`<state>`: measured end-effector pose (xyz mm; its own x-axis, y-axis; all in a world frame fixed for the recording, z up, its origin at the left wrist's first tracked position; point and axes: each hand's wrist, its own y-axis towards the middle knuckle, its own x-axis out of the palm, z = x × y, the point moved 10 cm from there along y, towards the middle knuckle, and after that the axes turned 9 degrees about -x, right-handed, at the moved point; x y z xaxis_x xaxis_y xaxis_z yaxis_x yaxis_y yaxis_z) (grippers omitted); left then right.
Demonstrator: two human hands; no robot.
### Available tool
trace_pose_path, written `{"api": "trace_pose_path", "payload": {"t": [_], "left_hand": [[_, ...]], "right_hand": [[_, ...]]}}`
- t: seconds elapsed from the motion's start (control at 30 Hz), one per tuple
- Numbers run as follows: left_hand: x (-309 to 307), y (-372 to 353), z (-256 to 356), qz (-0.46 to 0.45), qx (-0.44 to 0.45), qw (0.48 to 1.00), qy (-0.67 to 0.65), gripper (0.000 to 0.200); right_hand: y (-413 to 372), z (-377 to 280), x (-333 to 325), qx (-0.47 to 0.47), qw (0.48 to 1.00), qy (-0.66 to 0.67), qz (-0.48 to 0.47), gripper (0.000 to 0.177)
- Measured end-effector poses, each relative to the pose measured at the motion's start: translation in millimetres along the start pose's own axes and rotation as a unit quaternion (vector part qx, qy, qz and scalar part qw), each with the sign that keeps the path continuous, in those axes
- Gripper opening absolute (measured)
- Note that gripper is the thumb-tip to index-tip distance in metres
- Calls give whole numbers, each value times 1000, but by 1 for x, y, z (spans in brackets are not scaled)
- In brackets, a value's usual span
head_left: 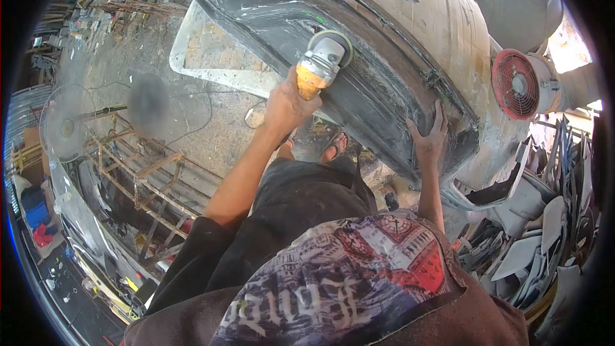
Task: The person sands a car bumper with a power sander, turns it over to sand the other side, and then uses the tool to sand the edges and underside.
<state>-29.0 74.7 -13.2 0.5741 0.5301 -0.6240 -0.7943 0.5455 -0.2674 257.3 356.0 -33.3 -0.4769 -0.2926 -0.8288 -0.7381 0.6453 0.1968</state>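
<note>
Left hand: the left hand (289, 104) is closed around the yellow body of the grinder (314, 75); its fingers wrap the casing behind the grey head.
Right hand: the right hand (430, 141) holds nothing in its grasp; it lies open, fingers spread, on the near end of the dark panel (378, 106).
Grinder weight: probably dense, with most of the mass towards the metal head; likely manageable one-handed, though a second hand would steady it.
Grinder hold: the yellow body looks the sound place to grip; the round disc (348, 45) is the part for fingers to avoid; dust may make the casing slippery.
Dark panel: long, curved and scuffed; probably light for its length, stiff along the folds, with some flex at the edges; best steadied with a flat palm, as here.
Position: the grinder's head is beyond the left hand, over the panel's middle; whether the disc touches, I cannot tell; the panel stretches beneath both hands, the right one well apart from the disc.
</note>
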Motion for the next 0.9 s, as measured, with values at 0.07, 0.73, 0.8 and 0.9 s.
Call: {"api": "trace_pose_path", "payload": {"t": [0.07,0.73,0.8,0.9], "left_hand": [[-7,2,-1,31,6,999,-32,70],[-9,2,-2,19,-1,1000,-18,68],[-13,2,-1,30,12,999,-16,65],[-20,13,-9,33,0,997,-65,66]], "right_hand": [[1,-2,0,-1,1000,-2,-3,102],[0,5,3,-2,1000,5,-4,103],[-1,6,6,-2,1000,7,-5,103],[-1,7,4,5,1000,6,-12,103]]}}
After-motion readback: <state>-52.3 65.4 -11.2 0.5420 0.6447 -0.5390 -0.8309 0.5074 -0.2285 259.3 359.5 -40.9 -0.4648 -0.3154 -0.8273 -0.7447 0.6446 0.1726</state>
